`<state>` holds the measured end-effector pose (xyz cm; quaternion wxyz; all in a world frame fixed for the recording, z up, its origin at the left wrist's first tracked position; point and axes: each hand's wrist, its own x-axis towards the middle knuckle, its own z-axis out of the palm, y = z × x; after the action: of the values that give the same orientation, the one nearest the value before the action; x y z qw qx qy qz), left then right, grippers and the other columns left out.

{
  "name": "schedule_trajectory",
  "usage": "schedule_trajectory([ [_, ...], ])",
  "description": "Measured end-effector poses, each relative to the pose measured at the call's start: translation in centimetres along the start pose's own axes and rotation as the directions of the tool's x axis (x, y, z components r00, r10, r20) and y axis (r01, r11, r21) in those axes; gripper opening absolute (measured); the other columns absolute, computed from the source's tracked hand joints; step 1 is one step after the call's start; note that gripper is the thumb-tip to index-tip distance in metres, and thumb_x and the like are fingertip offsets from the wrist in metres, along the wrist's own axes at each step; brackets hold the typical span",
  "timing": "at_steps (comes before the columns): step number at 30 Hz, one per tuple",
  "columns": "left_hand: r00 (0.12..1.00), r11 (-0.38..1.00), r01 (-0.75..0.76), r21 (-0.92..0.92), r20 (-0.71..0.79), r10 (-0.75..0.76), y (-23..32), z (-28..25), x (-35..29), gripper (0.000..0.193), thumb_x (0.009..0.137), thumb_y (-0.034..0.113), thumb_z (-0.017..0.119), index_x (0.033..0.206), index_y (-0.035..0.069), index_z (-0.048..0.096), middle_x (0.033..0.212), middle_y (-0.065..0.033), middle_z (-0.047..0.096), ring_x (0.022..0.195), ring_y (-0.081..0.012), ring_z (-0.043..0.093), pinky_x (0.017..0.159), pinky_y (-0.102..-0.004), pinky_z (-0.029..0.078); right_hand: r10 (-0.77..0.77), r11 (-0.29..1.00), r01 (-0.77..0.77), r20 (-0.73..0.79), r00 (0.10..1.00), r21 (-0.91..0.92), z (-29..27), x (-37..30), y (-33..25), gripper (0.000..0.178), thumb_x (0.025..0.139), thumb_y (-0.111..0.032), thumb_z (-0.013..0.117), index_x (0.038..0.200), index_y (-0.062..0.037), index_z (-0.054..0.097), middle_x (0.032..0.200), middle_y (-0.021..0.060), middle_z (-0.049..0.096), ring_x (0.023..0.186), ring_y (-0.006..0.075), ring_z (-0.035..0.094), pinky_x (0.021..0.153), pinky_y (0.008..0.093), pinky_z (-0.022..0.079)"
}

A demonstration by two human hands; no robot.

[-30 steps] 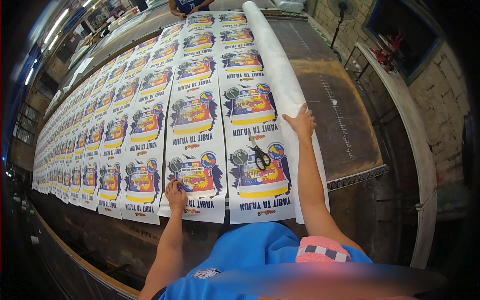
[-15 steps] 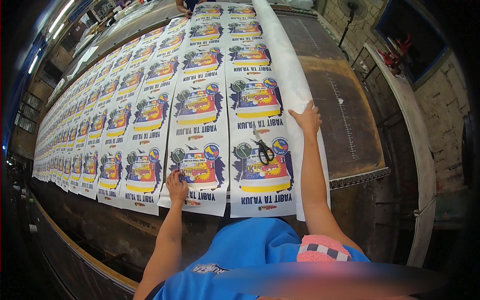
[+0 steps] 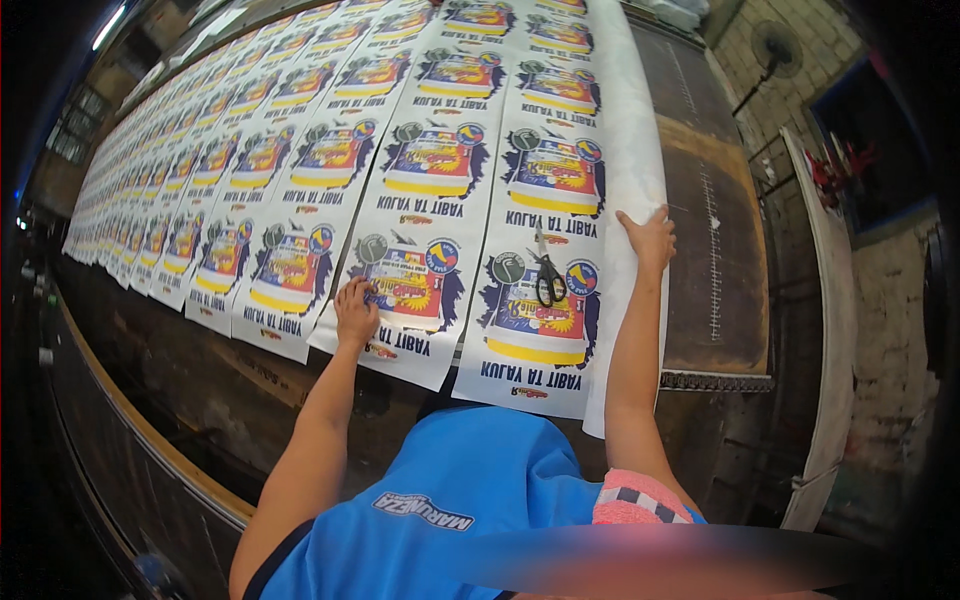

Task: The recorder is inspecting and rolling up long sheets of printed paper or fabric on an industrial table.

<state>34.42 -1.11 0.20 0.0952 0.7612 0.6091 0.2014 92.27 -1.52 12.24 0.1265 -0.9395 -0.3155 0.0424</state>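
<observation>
Printed sheets [image 3: 425, 205] of white fabric or paper lie in long strips over the table, with colourful repeated designs. My left hand [image 3: 356, 311] rests on one strip near the table's front edge, fingers slightly bent and apart, holding nothing. Along the right side of the strips runs a long white roll [image 3: 632, 130]. On its right flank lies my right hand [image 3: 651, 240], thumb and fingers spread, pressing on the roll without closing round it. Black-handled scissors [image 3: 550, 284] lie between the hands on the rightmost strip, blades pointing away from me.
The dark table surface [image 3: 690, 110] shows right of the roll, with a marked scale line. A toothed rail [image 3: 715, 381] edges its front. Farther right are a long pale beam [image 3: 830, 400], a standing fan [image 3: 775, 48] and a block wall [image 3: 895, 290].
The view has shifted, so the table sits higher and farther right in it. Both hands stay at about the same places on the strip and roll. The scissors lie unmoved.
</observation>
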Motion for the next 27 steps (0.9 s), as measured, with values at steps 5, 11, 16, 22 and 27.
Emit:
schedule_trajectory([
  [5,1.000,1.000,-0.011,0.007,-0.018,0.011,-0.11,0.06,-0.02,0.031,0.080,0.010,0.059,0.111,0.011,0.058,0.133,-0.0078,0.055,0.132,-0.0294,0.045,0.112,-0.0457,0.030,-0.002,1.000,0.002,-0.001,1.000,0.004,-0.11,-0.08,-0.01,0.115,0.069,-0.074,0.074,0.154,-0.0090,0.031,0.146,0.0264,0.046,0.128,0.0468,0.052,0.102,0.0591,0.044],
  [11,1.000,1.000,-0.008,-0.016,-0.029,0.008,-0.02,0.02,0.02,0.031,0.079,0.009,0.058,0.110,0.013,0.059,0.132,-0.0084,0.056,0.131,-0.0294,0.045,0.112,-0.0456,0.029,-0.001,1.000,0.001,-0.005,1.000,-0.011,0.07,0.10,0.06,0.117,0.068,-0.076,0.072,0.155,-0.0098,0.030,0.146,0.0264,0.046,0.129,0.0463,0.051,0.103,0.0587,0.044],
  [16,0.998,0.999,-0.027,-0.020,-0.050,0.026,0.24,-0.25,-0.01,0.030,0.079,0.009,0.058,0.108,0.013,0.059,0.131,-0.0081,0.056,0.132,-0.0291,0.045,0.112,-0.0452,0.030,0.012,1.000,-0.012,0.012,1.000,-0.005,0.02,0.10,0.10,0.118,0.067,-0.077,0.072,0.155,-0.0106,0.029,0.147,0.0262,0.046,0.131,0.0458,0.050,0.104,0.0587,0.043],
  [22,1.000,0.999,-0.005,-0.039,-0.024,0.004,0.44,-0.52,0.14,0.029,0.078,0.009,0.057,0.107,0.014,0.059,0.131,-0.0078,0.056,0.131,-0.0292,0.045,0.112,-0.0452,0.030,-0.008,1.000,0.008,-0.014,1.000,-0.013,-0.02,-0.03,-0.04,0.117,0.068,-0.075,0.073,0.155,-0.0094,0.030,0.143,0.0276,0.048,0.128,0.0471,0.052,0.102,0.0597,0.044],
  [27,1.000,1.000,0.011,-0.014,-0.020,-0.011,0.41,-0.51,0.17,0.030,0.078,0.008,0.058,0.108,0.013,0.059,0.132,-0.0076,0.056,0.132,-0.0293,0.045,0.112,-0.0455,0.030,0.009,1.000,-0.009,0.010,1.000,-0.013,-0.07,0.08,-0.13,0.118,0.068,-0.075,0.073,0.155,-0.0099,0.028,0.146,0.0274,0.045,0.131,0.0465,0.050,0.104,0.0590,0.042],
])
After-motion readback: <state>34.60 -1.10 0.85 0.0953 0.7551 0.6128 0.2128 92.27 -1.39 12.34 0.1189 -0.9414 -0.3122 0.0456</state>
